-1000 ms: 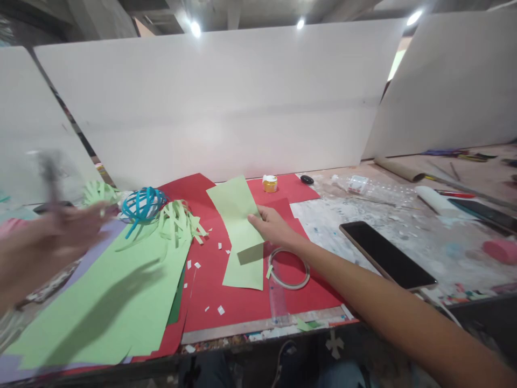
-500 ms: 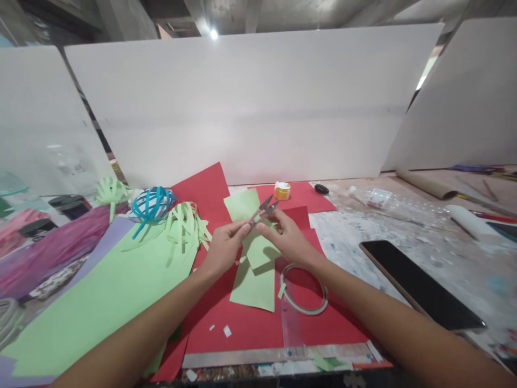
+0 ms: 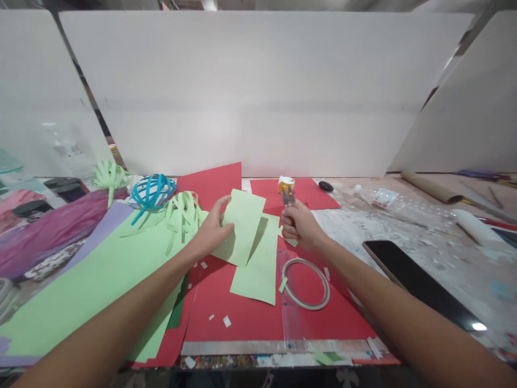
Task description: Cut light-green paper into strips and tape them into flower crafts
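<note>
Between the thumb and fingers of my left hand (image 3: pixel 214 229) is a light green paper piece (image 3: pixel 244 223), raised and tilted. Beneath it, a second light green piece (image 3: pixel 260 275) lies on red paper (image 3: pixel 238 323). My right hand (image 3: pixel 299 222) is closed around scissors (image 3: pixel 288 196), whose blades point up and away from me. A roll of white tape (image 3: pixel 325 299) and a clear ruler (image 3: pixel 291 323) lie on the red paper below my right hand. Small white scraps (image 3: pixel 226 321) are scattered near them.
Large green sheets (image 3: pixel 92 280), a blue paper-strip ball (image 3: pixel 153 194) and magenta plastic (image 3: pixel 60 231) are at left. A yellow jar (image 3: pixel 286 184) stands behind the scissors. At right are a phone (image 3: pixel 420 283), a plastic bottle (image 3: pixel 388 199) and a cardboard tube (image 3: pixel 430 187). White panels (image 3: pixel 242 97) stand behind.
My hands have moved apart. The left has taken hold of the green piece and lifted it; the right has moved right with the scissors, now upright. The camera view has tilted down slightly.
</note>
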Available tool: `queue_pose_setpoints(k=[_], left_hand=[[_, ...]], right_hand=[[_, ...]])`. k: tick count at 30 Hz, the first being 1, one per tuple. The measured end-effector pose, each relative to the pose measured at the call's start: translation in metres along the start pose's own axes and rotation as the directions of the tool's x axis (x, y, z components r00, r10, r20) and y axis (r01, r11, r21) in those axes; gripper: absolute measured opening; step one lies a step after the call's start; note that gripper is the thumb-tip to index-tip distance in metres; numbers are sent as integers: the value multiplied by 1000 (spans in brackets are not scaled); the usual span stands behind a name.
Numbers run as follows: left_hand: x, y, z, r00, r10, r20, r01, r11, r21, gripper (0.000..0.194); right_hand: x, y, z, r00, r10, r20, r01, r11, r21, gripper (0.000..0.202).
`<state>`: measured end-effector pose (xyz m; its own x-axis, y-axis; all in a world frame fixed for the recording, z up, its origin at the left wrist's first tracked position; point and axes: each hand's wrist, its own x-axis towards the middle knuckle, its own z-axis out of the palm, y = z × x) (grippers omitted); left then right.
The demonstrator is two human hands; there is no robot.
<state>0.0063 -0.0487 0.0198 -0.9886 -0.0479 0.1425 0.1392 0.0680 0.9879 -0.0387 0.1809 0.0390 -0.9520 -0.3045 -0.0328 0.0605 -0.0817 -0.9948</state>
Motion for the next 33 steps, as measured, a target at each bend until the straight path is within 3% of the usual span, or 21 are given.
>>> queue_pose_setpoints(k=[2,5,8,10,12,17,24,33], left_hand=[[0,2,-1,998,-9,69,5,998,58,82],[0,10,-5,996,22,89,-35,990,138,48],[2,18,-12,992,123,-39,-104,942,320,25],[3,21,-18,965,209,-162,-120,892,435,30],[4,22,-20,938,271,-215,-132,855,501,36],[2,17,-17,937,321,-139,-209,833,513,34],[-1,16,-10,955,293,-55,-226,833,506,28],[-1,16,-12,947,276,-164,-159,847,507,29]], right_hand=[[-4,2,7,991,63,114,-60,998,-30,26],[-8,2,10,956,134,261,-94,983,-160,29],[-7,1,4,958,91,270,1,946,-324,33],[-7,0,-1,960,41,277,75,916,-394,38],[-7,-1,-3,951,10,308,133,890,-436,41],[-16,-1,4,912,36,409,184,854,-486,41],[-17,3,5,897,68,437,178,849,-497,41],[-17,1,5,931,-38,364,283,705,-650,51]])
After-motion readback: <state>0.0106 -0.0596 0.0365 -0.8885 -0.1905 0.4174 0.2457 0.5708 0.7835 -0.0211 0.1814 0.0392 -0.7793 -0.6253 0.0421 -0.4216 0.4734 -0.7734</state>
